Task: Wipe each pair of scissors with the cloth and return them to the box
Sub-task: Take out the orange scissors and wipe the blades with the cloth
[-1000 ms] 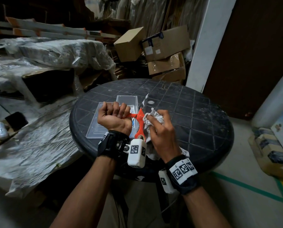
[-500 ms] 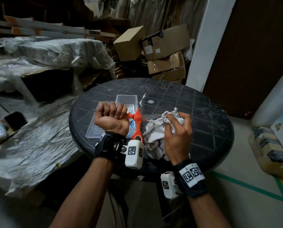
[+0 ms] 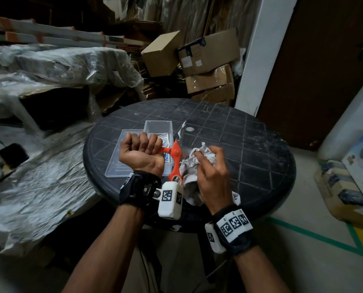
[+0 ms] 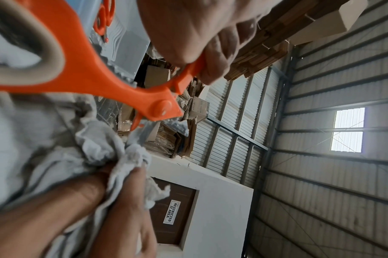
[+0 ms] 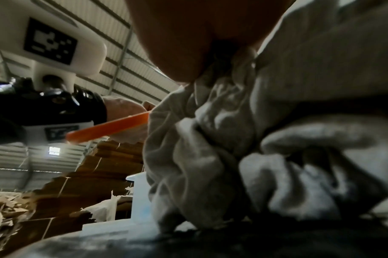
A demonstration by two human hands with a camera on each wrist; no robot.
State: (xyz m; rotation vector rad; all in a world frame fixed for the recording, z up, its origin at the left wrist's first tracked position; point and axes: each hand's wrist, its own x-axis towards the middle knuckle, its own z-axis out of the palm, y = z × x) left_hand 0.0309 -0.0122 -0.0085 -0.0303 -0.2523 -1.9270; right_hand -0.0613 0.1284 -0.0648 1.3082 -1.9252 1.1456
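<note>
My left hand makes a fist round one handle of the orange scissors, held spread open just above the black round table. One blade points up and away; the other runs right into the crumpled grey-white cloth. My right hand grips that cloth beside the pivot. In the left wrist view the scissors cross the frame, with the cloth bunched under the right hand's fingers. The clear plastic box lies behind my left hand; a second orange pair rests in it.
The box's clear lid lies flat to its left. Plastic-wrapped bundles fill the left side and cardboard cartons are stacked behind the table. A white pillar and a brown door stand at the right.
My right hand drew the cloth out to the right along the blade, then came back in toward the pivot. My left hand kept its grip and barely moved.
</note>
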